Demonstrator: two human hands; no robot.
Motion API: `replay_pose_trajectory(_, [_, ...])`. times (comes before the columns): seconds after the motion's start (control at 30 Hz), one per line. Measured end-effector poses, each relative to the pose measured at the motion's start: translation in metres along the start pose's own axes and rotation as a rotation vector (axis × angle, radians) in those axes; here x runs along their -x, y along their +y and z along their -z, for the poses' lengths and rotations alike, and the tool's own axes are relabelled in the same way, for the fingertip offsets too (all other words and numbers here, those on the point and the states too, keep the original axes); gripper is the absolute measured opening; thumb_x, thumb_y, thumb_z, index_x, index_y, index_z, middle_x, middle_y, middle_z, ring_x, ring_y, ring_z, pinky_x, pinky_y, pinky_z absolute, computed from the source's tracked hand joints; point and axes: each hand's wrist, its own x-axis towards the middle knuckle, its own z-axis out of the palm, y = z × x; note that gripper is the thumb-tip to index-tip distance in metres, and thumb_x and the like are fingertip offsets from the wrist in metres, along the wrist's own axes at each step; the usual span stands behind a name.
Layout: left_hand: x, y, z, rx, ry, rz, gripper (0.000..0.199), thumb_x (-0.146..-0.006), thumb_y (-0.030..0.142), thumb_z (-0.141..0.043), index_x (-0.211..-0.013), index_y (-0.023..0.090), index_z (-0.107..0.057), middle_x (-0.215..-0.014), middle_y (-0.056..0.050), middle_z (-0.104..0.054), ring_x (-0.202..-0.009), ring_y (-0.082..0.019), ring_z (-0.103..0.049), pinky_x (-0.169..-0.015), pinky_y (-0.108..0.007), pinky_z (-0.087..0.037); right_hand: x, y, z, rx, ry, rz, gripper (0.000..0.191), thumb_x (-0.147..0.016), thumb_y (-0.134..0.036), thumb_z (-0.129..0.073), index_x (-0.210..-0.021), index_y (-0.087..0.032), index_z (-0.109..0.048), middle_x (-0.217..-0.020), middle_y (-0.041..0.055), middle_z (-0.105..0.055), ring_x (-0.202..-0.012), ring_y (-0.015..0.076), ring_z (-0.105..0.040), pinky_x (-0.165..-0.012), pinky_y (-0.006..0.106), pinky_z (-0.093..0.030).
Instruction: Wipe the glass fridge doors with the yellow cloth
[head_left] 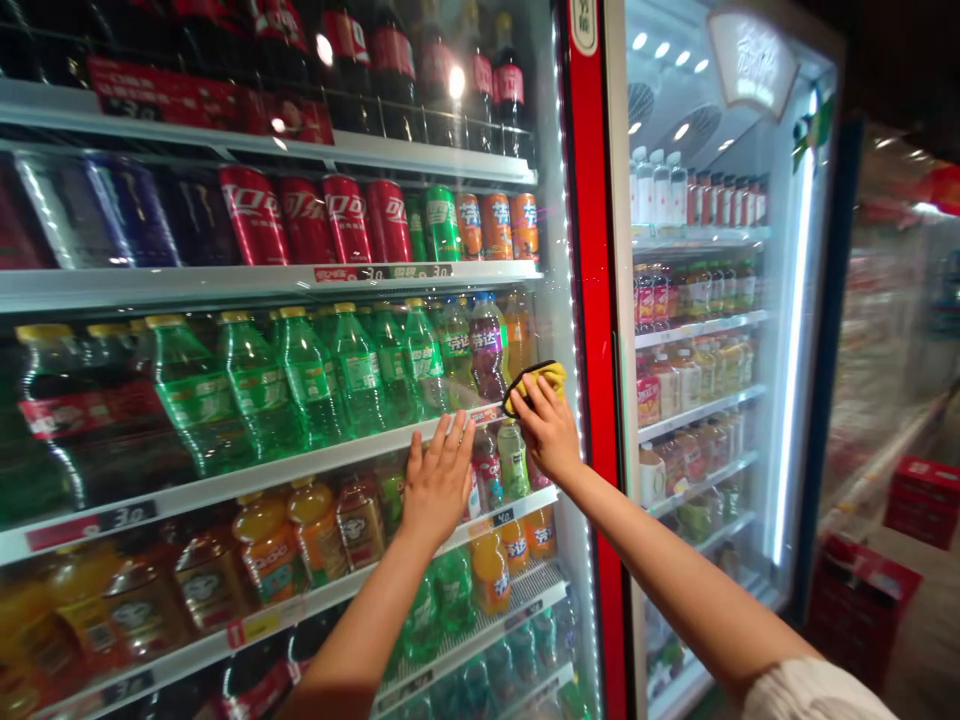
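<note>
Yellow cloth [556,372] is on the glass door [553,235], held under the right hand [553,436] — its long side tips up to the right — and the left hand [439,482], flat and open, is lower left.

Fridge on the right: tall glassy one [727,150], shelves packed with drinks
Light: super bright white strip [796,350] down its side, little glare dots up top
Far right: another long case [870,330], pretty blurry tbh
Floor: dull brownish [934,600], red boxes [862,590] sitting on it
Top right corner: basically black
</note>
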Motion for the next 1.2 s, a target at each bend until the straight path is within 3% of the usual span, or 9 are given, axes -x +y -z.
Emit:
replay_pose_trajectory(0.13, [-0.014, 0.008, -0.004, -0.011, -0.036, 0.006, 0.084, -0.096, 0.027, -0.056, -0.164, 0.017, -0.007, -0.166, -0.008, -0.028, -0.158, -0.019, -0.003, -0.13, -0.047, 0.009, -0.052, -0.009, 0.009, -0.025, -0.052, 0.146, 0.051, -0.099, -0.018, -0.048, -0.147, -0.033, -0.054, -0.162, 0.0005, -0.043, -0.153, 0.0264, -0.032, -0.121, 0.055, -0.034])
replay_pose_trajectory(0.27, [-0.02, 0.013, -0.006, -0.015, -0.073, 0.005, 0.081, -0.096, 0.027, -0.054, -0.164, 0.018, -0.01, -0.167, -0.007, -0.025, -0.159, -0.019, -0.003, -0.13, -0.047, 0.009, -0.094, 0.022, 0.02, -0.055, 0.006, 0.056, 0.056, -0.095, -0.016, -0.051, -0.149, -0.034, -0.052, -0.163, -0.0002, -0.041, -0.153, 0.0274, -0.032, -0.122, 0.054, -0.035])
replay_pose_trajectory(0.33, [-0.018, 0.014, -0.006, -0.013, -0.084, 0.012, 0.081, -0.097, 0.027, -0.053, -0.164, 0.019, -0.009, -0.167, -0.007, -0.024, -0.159, -0.02, -0.007, -0.13, -0.047, 0.007, -0.082, 0.04, 0.021, -0.047, 0.05, -0.022, 0.057, -0.095, -0.014, -0.05, -0.149, -0.032, -0.052, -0.163, 0.002, -0.04, -0.154, 0.0285, -0.031, -0.121, 0.055, -0.036])
replay_pose_trajectory(0.43, [-0.012, 0.013, -0.004, -0.007, -0.084, 0.009, 0.08, -0.097, 0.027, -0.052, -0.164, 0.02, -0.008, -0.167, -0.007, -0.024, -0.158, -0.021, -0.009, -0.131, -0.046, 0.006, -0.034, 0.054, 0.016, 0.007, 0.096, -0.078, 0.054, -0.097, -0.011, -0.047, -0.147, -0.028, -0.055, -0.161, 0.0073, -0.044, -0.153, 0.029, -0.032, -0.117, 0.055, -0.041])
replay_pose_trajectory(0.57, [-0.015, 0.014, -0.007, 0.001, -0.066, -0.006, 0.079, -0.097, 0.027, -0.052, -0.164, 0.019, -0.009, -0.167, -0.008, -0.026, -0.158, -0.02, -0.007, -0.13, -0.047, 0.009, 0.01, 0.06, 0.014, 0.048, -0.004, 0.102, 0.05, -0.099, -0.01, -0.046, -0.142, -0.034, -0.058, -0.154, 0.0025, -0.053, -0.151, 0.0245, -0.037, -0.118, 0.055, -0.04])
replay_pose_trajectory(0.67, [-0.03, 0.02, -0.015, 0.008, -0.055, -0.024, 0.079, -0.097, 0.027, -0.053, -0.163, 0.018, -0.011, -0.167, -0.008, -0.026, -0.159, -0.018, -0.004, -0.129, -0.048, 0.01, -0.01, 0.078, 0.021, 0.065, -0.041, 0.126, 0.051, -0.1, -0.009, -0.045, -0.14, -0.037, -0.059, -0.154, -0.001, -0.054, -0.151, 0.0233, -0.037, -0.122, 0.056, -0.035])
replay_pose_trajectory(0.8, [-0.055, 0.035, -0.027, 0.007, -0.038, -0.054, 0.078, -0.096, 0.027, -0.054, -0.163, 0.017, -0.015, -0.167, -0.007, -0.025, -0.159, -0.018, 0.0, -0.128, -0.048, 0.014, -0.047, 0.106, 0.029, 0.053, 0.08, -0.07, 0.054, -0.096, -0.008, -0.045, -0.145, -0.027, -0.057, -0.157, 0.0061, -0.05, -0.154, 0.0285, -0.031, -0.12, 0.057, -0.039])
replay_pose_trajectory(1.07, [-0.072, 0.05, -0.041, 0.0, -0.043, -0.145, 0.072, -0.097, 0.027, -0.051, -0.162, 0.018, -0.022, -0.167, -0.005, -0.024, -0.158, -0.017, -0.002, -0.129, -0.046, 0.014, 0.012, 0.107, 0.014, -0.011, 0.072, -0.063, 0.067, -0.09, -0.005, -0.046, -0.153, -0.03, -0.047, -0.16, 0.0062, -0.045, -0.155, 0.0294, -0.028, -0.119, 0.059, -0.04])
replay_pose_trajectory(1.2, [-0.09, 0.048, -0.041, -0.004, -0.03, -0.155, 0.072, -0.097, 0.03, -0.052, -0.162, 0.019, -0.022, -0.167, -0.005, -0.025, -0.158, -0.017, -0.001, -0.129, -0.047, 0.014, -0.047, 0.124, 0.02, -0.034, 0.128, -0.115, 0.068, -0.088, -0.006, -0.046, -0.152, -0.03, -0.049, -0.165, 0.0052, -0.037, -0.156, 0.0315, -0.025, -0.121, 0.061, -0.036])
